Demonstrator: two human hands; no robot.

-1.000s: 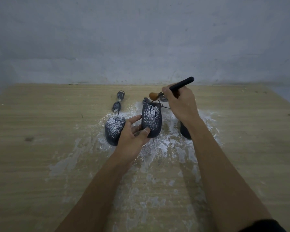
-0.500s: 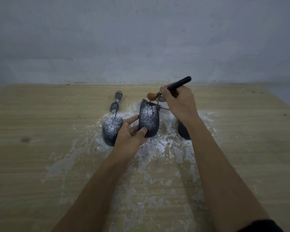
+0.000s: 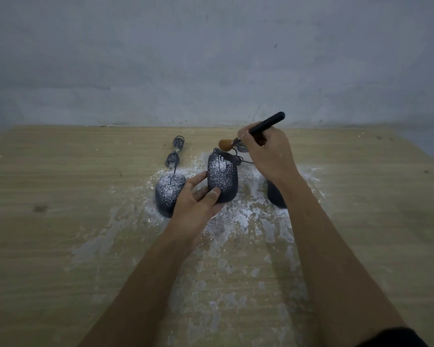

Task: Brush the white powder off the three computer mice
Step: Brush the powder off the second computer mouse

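Three dark computer mice lie on a wooden table [image 3: 60, 246]. The middle mouse [image 3: 223, 175] is dusted with white powder, and my left hand [image 3: 197, 201] holds its near end between thumb and fingers. The left mouse [image 3: 167, 191] is also powdered and lies partly behind that hand. Most of the right mouse [image 3: 274, 197] is hidden by my right forearm. My right hand [image 3: 266, 152] grips a black-handled brush [image 3: 266, 125]; its brown bristles [image 3: 224, 144] hover just beyond the middle mouse's far end.
White powder [image 3: 238, 219] is smeared over the table around the mice and towards me. A bundled grey cable with a USB plug [image 3: 174, 152] lies beyond the left mouse. A grey wall [image 3: 211, 58] rises at the table's far edge.
My left hand and the middle mouse have shifted slightly to the left with the view. The brush stays near that mouse's far end, barely moved.
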